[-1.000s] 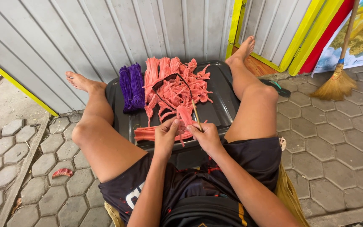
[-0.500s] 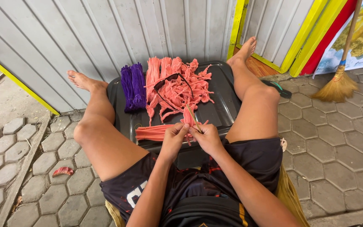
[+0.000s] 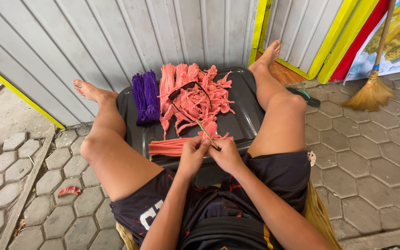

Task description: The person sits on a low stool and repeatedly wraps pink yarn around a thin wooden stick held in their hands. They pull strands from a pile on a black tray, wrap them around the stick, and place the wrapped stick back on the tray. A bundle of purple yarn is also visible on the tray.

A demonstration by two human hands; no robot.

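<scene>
I sit with a black plastic lid (image 3: 246, 109) between my legs. My left hand (image 3: 191, 156) and my right hand (image 3: 226, 155) meet at its near edge, both pinching one pink strip (image 3: 210, 128) wound around a thin wooden stick (image 3: 206, 132). The stick slants up to the left from my right fingers. A flat bundle of pink strips (image 3: 167, 147) lies just left of my left hand. Farther back sits a loose heap of pink strips (image 3: 195, 95) with dark sunglasses (image 3: 184, 90) on top, and a purple bundle (image 3: 144, 96).
A grey corrugated wall (image 3: 116, 37) with yellow trim stands behind the lid. A straw broom (image 3: 373, 90) leans at the right on hexagonal paving (image 3: 371, 153). A sandal (image 3: 307, 98) lies by my right knee. A pink scrap (image 3: 69, 190) lies on the pavers at left.
Both hands have drawn closer to the lid's near edge. The stick has tipped from leaning right of upright to slanting left, and the pink strip sits lower and more bunched.
</scene>
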